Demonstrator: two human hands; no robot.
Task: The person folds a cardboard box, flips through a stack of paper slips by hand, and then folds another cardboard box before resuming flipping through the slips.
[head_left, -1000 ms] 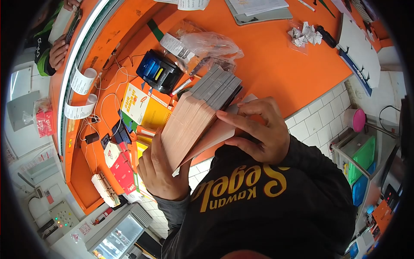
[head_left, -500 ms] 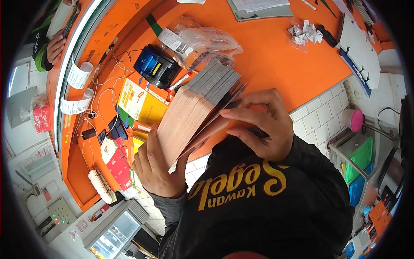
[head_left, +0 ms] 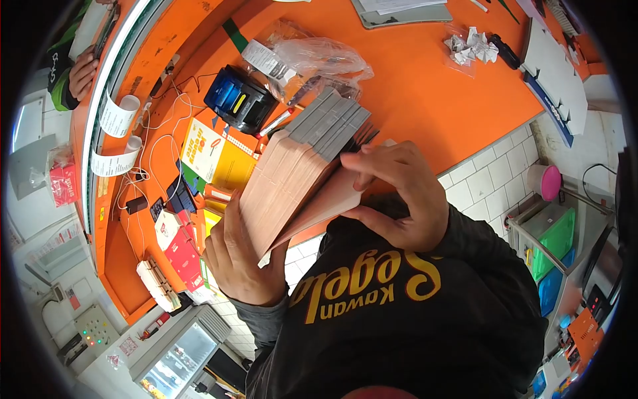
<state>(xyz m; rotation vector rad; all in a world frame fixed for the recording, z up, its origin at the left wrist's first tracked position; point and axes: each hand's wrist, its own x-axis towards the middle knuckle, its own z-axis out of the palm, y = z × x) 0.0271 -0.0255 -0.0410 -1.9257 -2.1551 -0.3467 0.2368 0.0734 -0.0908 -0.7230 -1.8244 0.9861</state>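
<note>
A thick stack of flat pinkish-brown and grey folded pieces (head_left: 282,179) is tilted over the counter's edge. My left hand (head_left: 244,263) grips its lower end, with the fingers on the near left side and the thumb mostly hidden behind. At the stack's right side, my right hand (head_left: 402,196) has its fingertips and thumb around an outer brown piece (head_left: 322,205), which stands away from the rest at an angle. Dark edges of other pieces show beside the right fingertips.
On the orange counter (head_left: 425,100) lie a blue-black device (head_left: 240,100), a clear plastic bag (head_left: 325,60), a yellow booklet (head_left: 229,159) and crumpled paper (head_left: 472,48). Another person's hand (head_left: 83,74) is behind the glass edge at the upper left.
The outer brown piece has swung further out from the stack and shows more of its face. My right fingers have bent in around it. My left hand keeps its hold.
</note>
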